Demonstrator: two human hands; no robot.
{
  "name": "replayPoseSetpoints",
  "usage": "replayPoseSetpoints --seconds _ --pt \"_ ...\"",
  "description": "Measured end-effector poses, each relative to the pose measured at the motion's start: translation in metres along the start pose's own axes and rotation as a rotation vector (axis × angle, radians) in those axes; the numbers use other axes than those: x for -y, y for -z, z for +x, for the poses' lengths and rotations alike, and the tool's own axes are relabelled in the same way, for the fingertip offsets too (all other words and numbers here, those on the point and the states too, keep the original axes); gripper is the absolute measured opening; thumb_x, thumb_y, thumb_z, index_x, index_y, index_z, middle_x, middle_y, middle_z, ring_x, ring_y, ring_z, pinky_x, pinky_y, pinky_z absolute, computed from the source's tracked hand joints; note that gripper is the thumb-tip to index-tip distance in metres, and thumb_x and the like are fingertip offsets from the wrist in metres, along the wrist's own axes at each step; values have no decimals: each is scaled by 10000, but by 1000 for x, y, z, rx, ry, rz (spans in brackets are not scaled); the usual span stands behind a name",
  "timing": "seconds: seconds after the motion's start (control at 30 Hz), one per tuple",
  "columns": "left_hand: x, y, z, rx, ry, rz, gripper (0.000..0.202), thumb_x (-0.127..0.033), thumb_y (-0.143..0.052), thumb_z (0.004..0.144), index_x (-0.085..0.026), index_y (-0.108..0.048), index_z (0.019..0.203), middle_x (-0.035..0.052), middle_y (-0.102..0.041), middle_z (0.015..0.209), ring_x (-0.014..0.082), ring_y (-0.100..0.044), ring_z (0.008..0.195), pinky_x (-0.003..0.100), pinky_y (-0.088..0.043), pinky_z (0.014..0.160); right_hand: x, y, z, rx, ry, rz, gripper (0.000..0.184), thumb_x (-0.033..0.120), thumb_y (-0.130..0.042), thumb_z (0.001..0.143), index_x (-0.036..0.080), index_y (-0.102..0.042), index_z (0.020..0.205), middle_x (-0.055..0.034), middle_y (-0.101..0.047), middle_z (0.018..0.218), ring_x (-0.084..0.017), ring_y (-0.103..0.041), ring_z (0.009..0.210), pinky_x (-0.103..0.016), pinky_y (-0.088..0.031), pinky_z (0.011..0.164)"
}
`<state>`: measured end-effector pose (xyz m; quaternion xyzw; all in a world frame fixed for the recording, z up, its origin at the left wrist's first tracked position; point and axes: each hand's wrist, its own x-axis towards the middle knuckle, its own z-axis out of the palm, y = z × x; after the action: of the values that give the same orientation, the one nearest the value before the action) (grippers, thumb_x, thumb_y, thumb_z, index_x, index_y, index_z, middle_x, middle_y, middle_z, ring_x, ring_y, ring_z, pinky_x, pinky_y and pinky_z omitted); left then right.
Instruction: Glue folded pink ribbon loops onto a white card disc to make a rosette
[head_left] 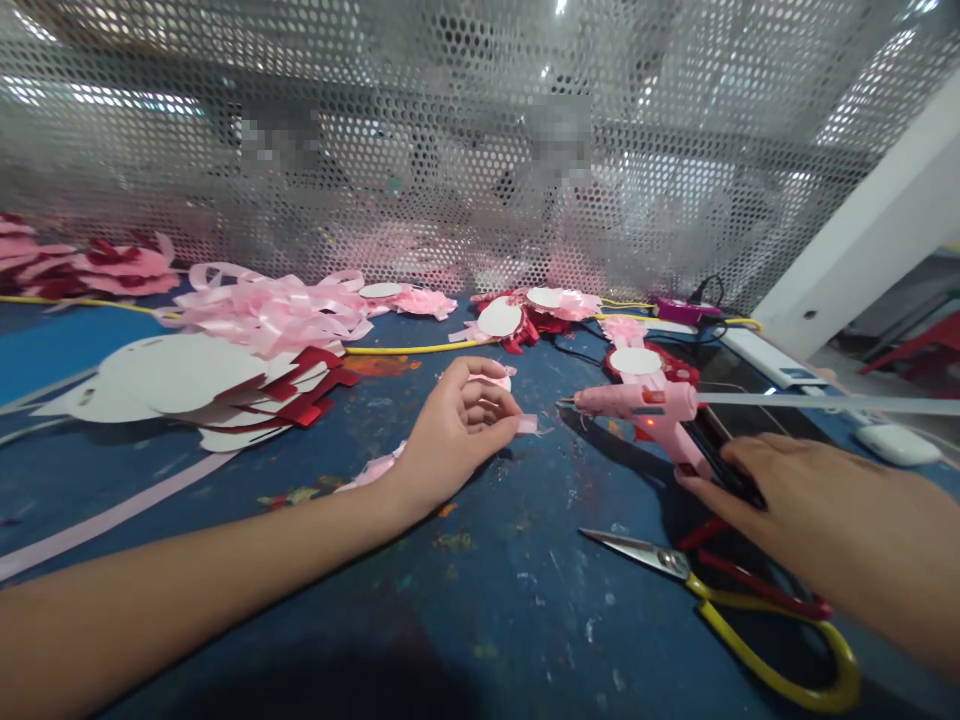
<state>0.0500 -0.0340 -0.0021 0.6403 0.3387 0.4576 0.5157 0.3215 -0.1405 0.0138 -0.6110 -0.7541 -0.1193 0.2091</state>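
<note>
My left hand point(469, 425) is closed over the middle of the table, pinching a short piece of pink ribbon point(528, 424) between thumb and fingertips. Beneath its fingers lies a white disc with pink trim, partly hidden. To the right is a pink hot glue gun point(641, 402), its small light glowing red and a long glue stick point(825, 403) out of its back. My right hand point(832, 530) has thumb and fingers apart at the lower end of the gun's handle; the thumb seems to touch it. Nearby lie yellow-handled scissors point(780, 615), their blades pointing left, and a red-handled tool, partly hidden.
Stacked white and red cutouts point(180, 385) and a heap of pink ribbon point(262, 305) lie left. Rosettes with white discs point(501, 318) line the back, along a yellow cable point(420, 349). A perforated metal screen point(450, 150) closes off the far side. A white power strip point(772, 358) lies right.
</note>
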Motion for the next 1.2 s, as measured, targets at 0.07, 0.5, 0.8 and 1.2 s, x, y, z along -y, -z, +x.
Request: replayPoseSetpoints --seconds 0.07,0.5,0.8,1.2 --pt "-1 0 -2 29 -7 -4 415 -149 -730 708 -203 -433 993 -47 -614 747 72 -572 660 211 -464 671 13 7 -3 44 19 -48 356 521 -512 837 240 -571 628 -27 -577 486 -172 -490 346 -291 -269 367" --pt "-3 1 -9 313 -21 -24 411 -141 -678 738 -218 -408 1038 -35 -623 758 80 -591 644 211 -472 633 69 -52 36 5 153 373 131 224 -538 834 182 -640 905 79 -507 461 -80 -452 378 -205 -312 414" --pt "-5 -2 -10 349 1 26 409 -167 -679 736 -223 -417 1045 -27 -634 753 102 -618 658 236 -495 651 70 -46 35 -74 252 383 136 237 -555 855 186 -676 823 82 -491 442 -68 -452 369 -200 -325 418" --pt "-4 -3 -11 352 -73 33 390 -70 -608 723 -212 -439 1044 23 -682 874 146 -671 808 257 -515 710 71 -39 31 -83 250 458 131 197 -547 863 171 -645 780 80 -479 456 -57 -428 387 -182 -340 443"
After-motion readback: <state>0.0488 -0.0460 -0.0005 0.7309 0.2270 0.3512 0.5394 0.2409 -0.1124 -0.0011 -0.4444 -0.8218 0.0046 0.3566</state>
